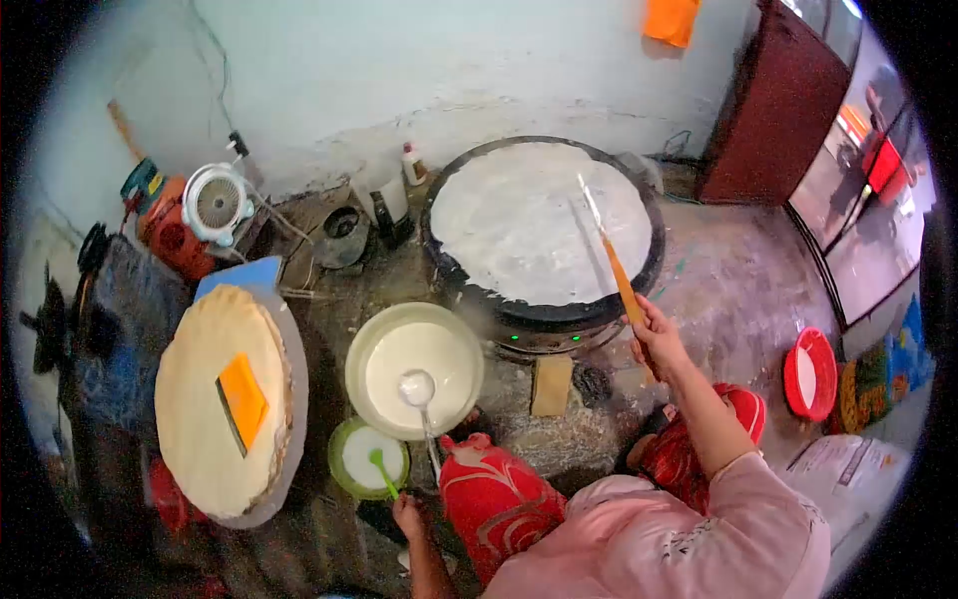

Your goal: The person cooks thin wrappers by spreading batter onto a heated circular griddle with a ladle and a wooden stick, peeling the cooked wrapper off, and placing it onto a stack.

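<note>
My right hand (659, 339) is closed around the wooden handle of a long, narrow spatula (619, 270). Its blade is over a wide round sheet of pale batter (529, 220), which covers most of a black round griddle (655, 240); I cannot tell whether blade and batter touch. Low in the view, my left hand (407, 517) grips the handle of a green spoon (379, 464). The spoon's head is at a green bowl (337, 449) of white contents. Behind that bowl, a metal ladle (415, 387) rests in a large basin (355, 349) of creamy batter.
At left, a tall stack of thin round flatbreads (200, 399) bears an orange-and-black piece (244, 394). A small fan (217, 203) stands behind it. A tan block (551, 387) lies before the griddle. A red basket (810, 374) is at right, near a dark red panel (773, 110).
</note>
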`<action>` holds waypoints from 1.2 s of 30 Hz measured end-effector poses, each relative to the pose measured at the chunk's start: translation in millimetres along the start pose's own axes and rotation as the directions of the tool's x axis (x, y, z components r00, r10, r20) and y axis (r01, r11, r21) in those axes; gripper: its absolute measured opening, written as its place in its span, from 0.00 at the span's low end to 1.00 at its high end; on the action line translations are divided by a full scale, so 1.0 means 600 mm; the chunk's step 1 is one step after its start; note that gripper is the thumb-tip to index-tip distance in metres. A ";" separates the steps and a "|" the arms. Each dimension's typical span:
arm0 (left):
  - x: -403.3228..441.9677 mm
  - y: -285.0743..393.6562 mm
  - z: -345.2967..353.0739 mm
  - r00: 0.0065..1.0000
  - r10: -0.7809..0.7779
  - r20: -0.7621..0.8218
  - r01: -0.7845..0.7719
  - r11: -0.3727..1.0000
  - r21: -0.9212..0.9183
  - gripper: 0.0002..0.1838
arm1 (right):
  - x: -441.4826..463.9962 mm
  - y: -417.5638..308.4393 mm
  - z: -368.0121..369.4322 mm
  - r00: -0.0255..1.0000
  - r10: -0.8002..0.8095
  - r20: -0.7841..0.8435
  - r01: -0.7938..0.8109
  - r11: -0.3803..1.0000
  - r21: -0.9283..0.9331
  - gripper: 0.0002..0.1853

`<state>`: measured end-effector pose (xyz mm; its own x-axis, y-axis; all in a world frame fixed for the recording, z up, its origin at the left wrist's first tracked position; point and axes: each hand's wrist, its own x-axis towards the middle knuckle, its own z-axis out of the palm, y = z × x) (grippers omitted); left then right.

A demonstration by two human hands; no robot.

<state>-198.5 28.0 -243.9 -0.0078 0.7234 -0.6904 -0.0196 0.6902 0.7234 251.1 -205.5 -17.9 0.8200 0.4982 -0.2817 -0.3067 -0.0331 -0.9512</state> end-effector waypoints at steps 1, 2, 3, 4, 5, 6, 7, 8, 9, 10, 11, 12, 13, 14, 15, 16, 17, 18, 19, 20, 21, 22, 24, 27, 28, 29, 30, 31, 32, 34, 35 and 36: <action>0.045 -0.032 -0.017 0.957 0.288 -0.045 -0.255 0.900 0.353 0.09 | -0.008 -0.001 0.012 0.999 0.029 0.035 -0.027 0.998 -0.064 0.29; 0.062 -0.055 -0.041 0.841 0.541 0.005 -0.405 0.625 0.667 0.11 | -0.011 0.005 0.026 0.995 0.063 0.077 -0.053 0.990 -0.131 0.29; 0.037 -0.045 -0.036 0.845 0.533 -0.045 -0.371 0.644 0.669 0.11 | -0.015 0.020 0.032 0.990 0.040 0.135 -0.024 0.993 -0.116 0.28; 0.025 -0.033 -0.016 0.745 0.666 0.035 -0.450 0.463 0.763 0.12 | -0.014 0.026 0.044 0.981 0.068 0.182 -0.044 0.990 -0.134 0.28; 0.010 -0.024 -0.018 0.633 0.762 0.137 -0.489 0.256 0.834 0.12 | -0.019 0.020 0.060 0.967 0.100 0.235 -0.039 0.968 -0.250 0.29; 0.103 -0.088 -0.056 0.278 0.921 0.274 -0.591 -0.061 0.805 0.10 | -0.025 0.013 0.080 0.947 0.135 0.291 -0.022 0.932 -0.362 0.29; 0.042 -0.047 -0.015 0.737 0.663 -0.131 -0.525 0.684 0.506 0.13 | -0.030 0.004 0.103 0.915 0.158 0.372 0.020 0.902 -0.432 0.30; 0.068 -0.077 -0.032 0.627 0.777 0.061 -0.484 0.327 0.812 0.21 | -0.038 -0.004 0.131 0.885 0.196 0.423 0.016 0.894 -0.447 0.30; 0.095 -0.108 -0.050 0.478 0.842 0.249 -0.321 -0.097 0.942 0.30 | -0.047 -0.015 0.163 0.814 0.170 0.555 0.098 0.902 -0.421 0.31; 0.066 -0.076 -0.024 0.727 0.678 0.111 -0.187 0.039 0.982 0.33 | -0.059 -0.028 0.195 0.728 0.139 0.672 0.174 0.910 -0.376 0.31; 0.035 -0.040 0.004 0.897 0.440 -0.039 0.003 0.081 0.997 0.35 | -0.074 -0.050 0.227 0.707 0.224 0.671 0.120 0.897 -0.426 0.31; 0.064 -0.080 -0.015 0.897 0.434 -0.081 0.039 0.105 0.994 0.35 | -0.071 -0.047 0.263 0.678 0.242 0.694 0.123 0.893 -0.432 0.31; 0.126 -0.143 -0.034 0.796 0.605 0.028 0.072 -0.141 0.987 0.34 | -0.069 -0.046 0.295 0.615 0.383 0.690 0.191 0.776 -0.601 0.31; 0.143 -0.161 -0.033 0.742 0.663 0.099 0.101 -0.256 0.961 0.33 | -0.068 -0.047 0.321 0.566 0.513 0.645 0.270 0.624 -0.733 0.31; 0.150 -0.167 -0.030 0.679 0.714 0.168 0.150 -0.360 0.921 0.32 | -0.063 -0.032 0.346 0.538 0.458 0.708 0.511 0.491 -0.706 0.25; 0.165 -0.167 -0.020 0.777 0.628 0.043 0.046 -0.126 0.991 0.33 | -0.060 -0.014 0.374 0.530 0.464 0.710 0.520 0.483 -0.704 0.25; 0.181 -0.177 -0.023 0.826 0.563 -0.009 0.009 0.003 1.000 0.33 | -0.056 0.009 0.406 0.472 0.398 0.787 0.764 0.261 -0.590 0.23; 0.197 -0.189 -0.026 0.868 0.494 -0.061 -0.008 0.136 0.991 0.34 | -0.054 0.034 0.435 0.381 0.355 0.854 0.912 0.005 -0.409 0.20; 0.199 -0.174 -0.029 0.876 0.478 -0.072 -0.015 0.174 0.985 0.31 | -0.054 0.062 0.470 0.421 0.409 0.810 0.896 -0.048 -0.441 0.19; 0.190 -0.150 -0.029 0.888 0.458 -0.054 -0.024 0.164 0.986 0.29 | -0.052 0.091 0.501 0.460 0.456 0.762 0.878 -0.102 -0.468 0.18; 0.181 -0.120 -0.031 0.901 0.433 -0.024 -0.042 0.142 0.989 0.26 | -0.044 0.126 0.526 0.465 0.486 0.740 0.875 -0.123 -0.468 0.15; 0.165 -0.091 -0.036 0.921 0.389 0.024 -0.073 0.110 0.991 0.24 | -0.034 0.159 0.547 0.470 0.516 0.716 0.871 -0.144 -0.469 0.13; 0.123 -0.051 -0.053 0.956 0.274 0.107 -0.135 0.086 0.987 0.19 | -0.023 0.202 0.578 0.456 0.556 0.695 0.872 -0.123 -0.473 0.12; 0.066 -0.067 -0.089 0.964 0.257 0.068 -0.157 0.343 0.926 0.17 | -0.002 0.255 0.599 0.427 0.587 0.688 0.856 -0.018 -0.516 0.13; 0.020 -0.073 -0.084 0.894 0.438 0.092 -0.277 0.381 0.882 0.17 | 0.001 0.267 0.602 0.421 0.572 0.703 0.832 0.064 -0.550 0.16; -0.013 -0.060 -0.072 0.848 0.521 0.095 -0.336 0.391 0.857 0.17 | -0.012 0.246 0.618 0.457 0.618 0.640 0.802 0.023 -0.596 0.16; -0.046 -0.047 -0.060 0.794 0.600 0.096 -0.395 0.389 0.832 0.17 | -0.011 0.251 0.621 0.452 0.622 0.639 0.803 0.028 -0.595 0.16; -0.068 -0.025 -0.041 0.837 0.544 0.058 -0.366 0.479 0.798 0.18 | -0.008 0.255 0.618 0.446 0.632 0.634 0.800 0.037 -0.599 0.16; -0.079 -0.016 -0.033 0.876 0.482 0.024 -0.331 0.564 0.756 0.19 | -0.005 0.259 0.614 0.440 0.641 0.629 0.797 0.044 -0.602 0.16; -0.002 -0.067 -0.054 0.889 0.458 0.008 -0.254 0.478 0.841 0.22 | -0.001 0.268 0.606 0.449 0.633 0.630 0.793 0.043 -0.608 0.16; 0.051 -0.096 -0.068 0.932 0.359 -0.050 -0.136 0.477 0.869 0.21 | 0.003 0.275 0.601 0.463 0.620 0.633 0.788 0.040 -0.615 0.16; 0.099 -0.122 -0.077 0.960 0.257 -0.114 -0.018 0.462 0.887 0.21 | 0.010 0.283 0.593 0.478 0.606 0.637 0.782 0.037 -0.622 0.17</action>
<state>-243.9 19.7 -338.1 -0.1265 0.8694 -0.4776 0.8776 0.3226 0.3547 32.0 100.3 -136.5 -0.1017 0.7693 -0.6307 0.9305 -0.1506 -0.3338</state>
